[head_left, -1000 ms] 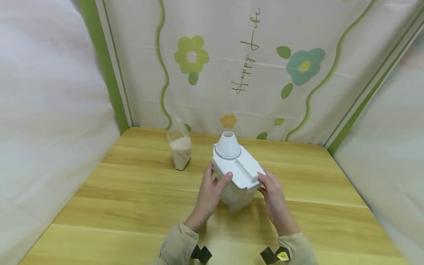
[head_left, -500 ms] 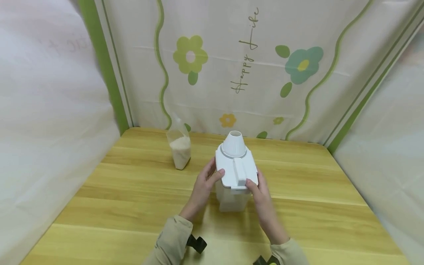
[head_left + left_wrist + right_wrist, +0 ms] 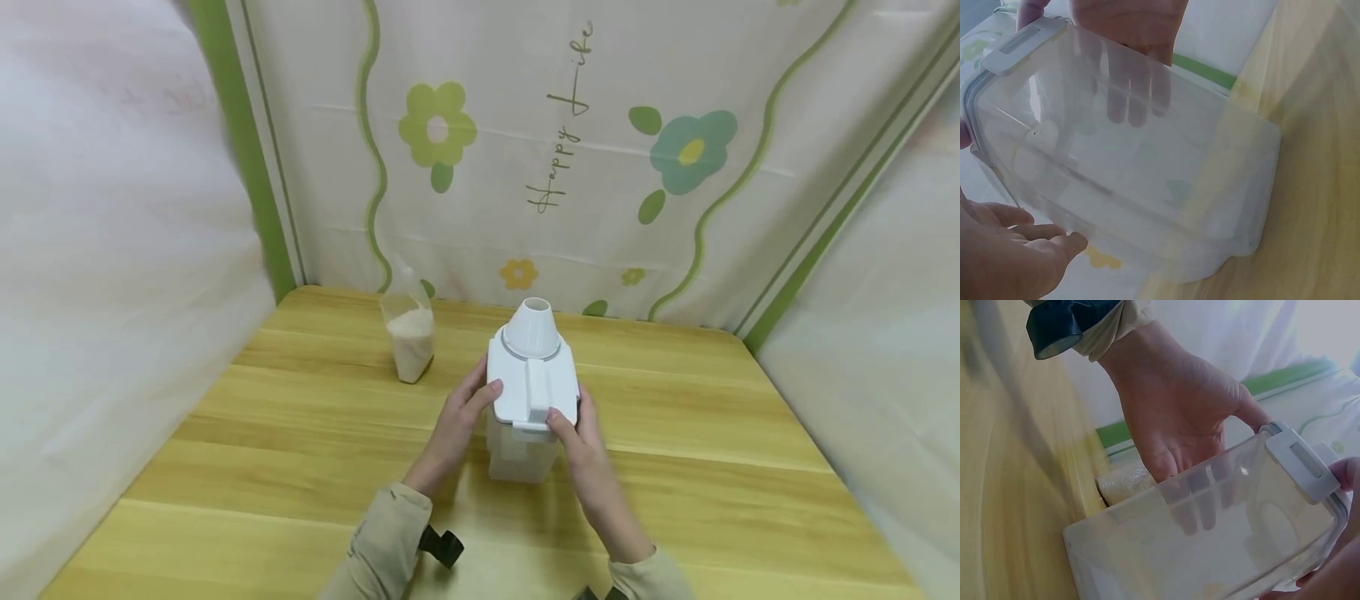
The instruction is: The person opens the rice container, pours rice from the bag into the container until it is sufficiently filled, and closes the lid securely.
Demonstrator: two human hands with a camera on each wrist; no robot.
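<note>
A clear plastic storage container point(image 3: 523, 460) stands in the middle of the table, its white lid point(image 3: 513, 387) on top. From the lid's far end rises a white cone-shaped piece point(image 3: 532, 332), open at its tip, and a raised bar runs toward the near edge. My left hand point(image 3: 453, 423) holds the left side, thumb on the lid's edge, fingers along the wall. On the opposite side my right hand point(image 3: 588, 458) grips the lid's near corner, thumb beside the raised bar. Through the see-through wall point(image 3: 1147, 156) in the left wrist view, the right hand's fingers show; no contents are visible inside.
A transparent bag of pale grains point(image 3: 411, 343) stands upright at the back left of the wooden table point(image 3: 262, 450). Behind the table hangs a flowered curtain point(image 3: 487, 183), with white fabric walls on both sides. A black wrist camera point(image 3: 442, 546) sits at my left sleeve.
Between my hands the container has turned clockwise seen from above, its near end swinging left until the lid points nearly straight at me. Both hands shifted slightly left. The bag stayed put.
</note>
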